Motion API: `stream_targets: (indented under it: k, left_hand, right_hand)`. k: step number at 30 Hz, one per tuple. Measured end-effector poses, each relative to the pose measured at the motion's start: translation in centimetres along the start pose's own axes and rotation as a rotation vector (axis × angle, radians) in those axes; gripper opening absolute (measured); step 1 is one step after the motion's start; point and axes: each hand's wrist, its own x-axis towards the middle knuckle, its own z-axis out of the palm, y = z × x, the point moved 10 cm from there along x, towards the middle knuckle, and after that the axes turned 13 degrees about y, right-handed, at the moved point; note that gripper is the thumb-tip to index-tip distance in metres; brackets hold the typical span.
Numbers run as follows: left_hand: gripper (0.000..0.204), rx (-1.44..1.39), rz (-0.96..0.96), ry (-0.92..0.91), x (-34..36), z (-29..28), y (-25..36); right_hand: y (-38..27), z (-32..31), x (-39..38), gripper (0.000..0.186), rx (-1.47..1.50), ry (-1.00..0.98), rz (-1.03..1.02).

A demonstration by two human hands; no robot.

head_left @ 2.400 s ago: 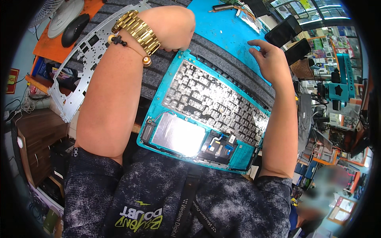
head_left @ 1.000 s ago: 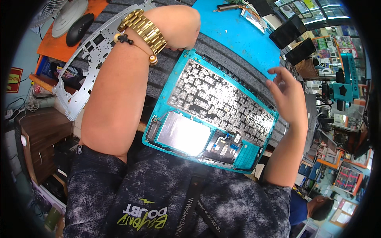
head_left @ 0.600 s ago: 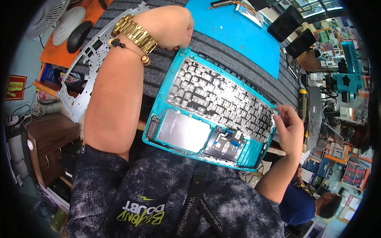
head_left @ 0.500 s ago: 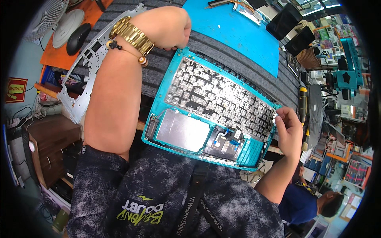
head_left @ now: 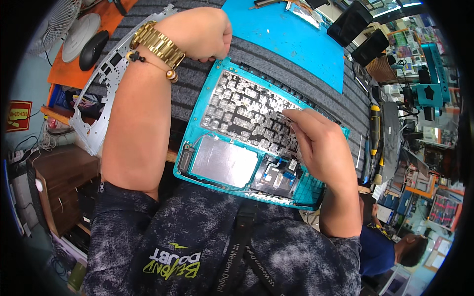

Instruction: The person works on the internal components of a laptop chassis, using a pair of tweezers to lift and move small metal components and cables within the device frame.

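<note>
A teal laptop case rests tilted at the bench's near edge, inner side up. Set into it is a keyboard with silvery and black key structures. Below the keyboard lie a flat silver plate, a dark touchpad module with ribbon cables and a small speaker. My left hand is closed at the case's far left corner; its fingertips are partly hidden. Over the keyboard's right half is my right hand, thumb and forefinger close together at the keys. Whatever is between them is hidden.
Beyond the case, a blue mat lies on grey striped cloth. A silver metal frame is left of my forearm, near a black mouse. Screwdrivers lie at the right. A person in blue sits at lower right.
My right hand has moved left from the case's right edge to over the keyboard. My left hand stays at the far left corner, and the case has shifted slightly left in view.
</note>
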Motion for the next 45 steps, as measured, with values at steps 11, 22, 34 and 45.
stream_targets:
  k: [11,22,34,45]
  left_hand:
    - [0.014,-0.016,0.033,0.021,-0.1,-0.1,0.1]
    - [0.013,-0.005,0.048,0.032,0.0,-0.1,0.2]
    - [0.013,-0.007,0.026,0.026,-0.1,-0.2,0.2]
    - [0.013,-0.014,0.019,0.027,-0.2,-0.2,0.2]
  right_hand:
    - [-1.3,2.5,1.5,0.016,0.072,0.036,-0.094]
    - [-1.4,3.3,1.6,0.022,0.013,0.037,-0.133]
    - [-1.4,3.3,1.6,0.023,0.007,0.039,-0.131]
    - [-1.5,3.5,1.6,0.022,-0.029,0.044,-0.132]
